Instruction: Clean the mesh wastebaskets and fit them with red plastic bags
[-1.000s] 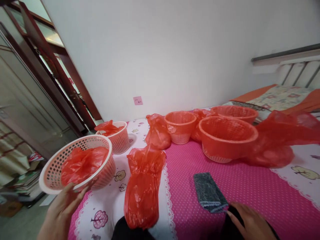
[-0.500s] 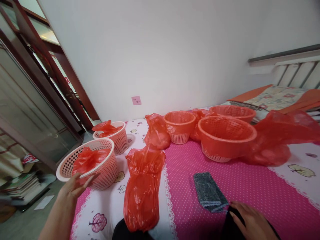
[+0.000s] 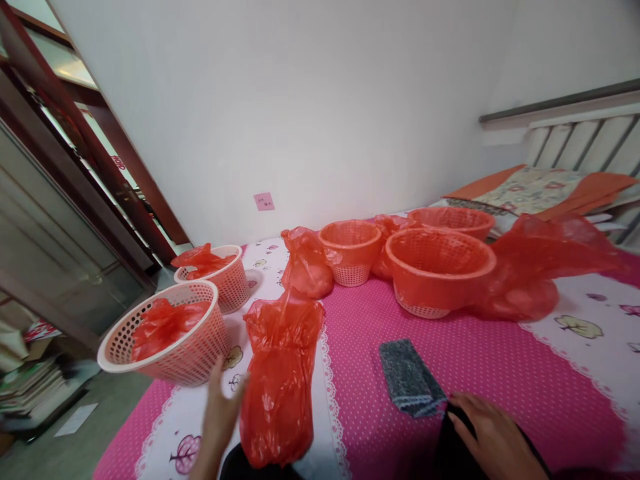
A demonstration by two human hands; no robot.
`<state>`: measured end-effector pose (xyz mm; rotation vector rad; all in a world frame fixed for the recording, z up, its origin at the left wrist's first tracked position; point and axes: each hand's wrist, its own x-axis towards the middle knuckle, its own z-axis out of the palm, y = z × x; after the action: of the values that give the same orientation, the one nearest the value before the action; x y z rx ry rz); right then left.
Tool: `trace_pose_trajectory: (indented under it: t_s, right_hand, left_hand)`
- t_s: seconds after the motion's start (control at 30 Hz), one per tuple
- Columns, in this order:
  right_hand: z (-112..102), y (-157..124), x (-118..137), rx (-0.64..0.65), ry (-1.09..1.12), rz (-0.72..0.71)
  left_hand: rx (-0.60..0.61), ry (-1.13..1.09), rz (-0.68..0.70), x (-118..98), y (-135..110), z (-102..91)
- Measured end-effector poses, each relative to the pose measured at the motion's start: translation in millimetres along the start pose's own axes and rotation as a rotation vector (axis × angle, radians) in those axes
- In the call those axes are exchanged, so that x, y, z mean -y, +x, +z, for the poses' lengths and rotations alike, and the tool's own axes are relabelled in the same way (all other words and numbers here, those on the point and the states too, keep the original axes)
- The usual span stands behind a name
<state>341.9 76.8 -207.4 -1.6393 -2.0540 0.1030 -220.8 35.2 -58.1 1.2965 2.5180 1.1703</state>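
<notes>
My left hand (image 3: 220,408) is open, thumb and fingers apart, between a pale pink basket (image 3: 197,350) and a filled red plastic bag (image 3: 277,393). Its fingertips come close to the bag's left edge; whether they touch it, I cannot tell. Over at the right, my right hand (image 3: 493,433) lies with its fingers laid out on my dark-clothed knee. Just beyond those fingertips is a folded dark grey cloth (image 3: 407,373) with light blue edging. Crumpled red plastic (image 3: 167,327) fills part of the near basket.
A second pale basket (image 3: 233,287) with red plastic stands behind the first. Along the back are red-bag-lined baskets (image 3: 350,257) (image 3: 433,283) (image 3: 480,223) and red bags (image 3: 306,267) (image 3: 525,293). The bedspread (image 3: 350,347) is pink and white. Stacked books (image 3: 35,393) lie on the floor at left.
My left hand has left the near basket's rim and moved right, toward the red bag. My right hand stays on the knee. The view has shifted slightly.
</notes>
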Motion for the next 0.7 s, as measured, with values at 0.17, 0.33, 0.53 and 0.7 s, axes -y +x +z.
trace_pose_trajectory:
  t_s: [0.17,0.33,0.53,0.7]
  right_hand:
    - [-0.7,-1.0,1.8,-0.012,-0.017,-0.005]
    - [0.9,-0.8,5.0,-0.048,-0.01,-0.009]
    - [-5.0,-0.2,11.3,-0.087,0.041,-0.03]
    - [-13.0,1.6,18.1,-0.082,0.074,-0.028]
  left_hand:
    - [0.38,0.378,-0.039,-20.6,-51.8,86.3]
    - [0.533,0.628,-0.071,-19.6,-60.4,115.3]
    - [0.499,0.718,0.117,-17.4,-41.3,103.9]
    - [0.48,0.725,0.198,-14.0,-12.8,77.8]
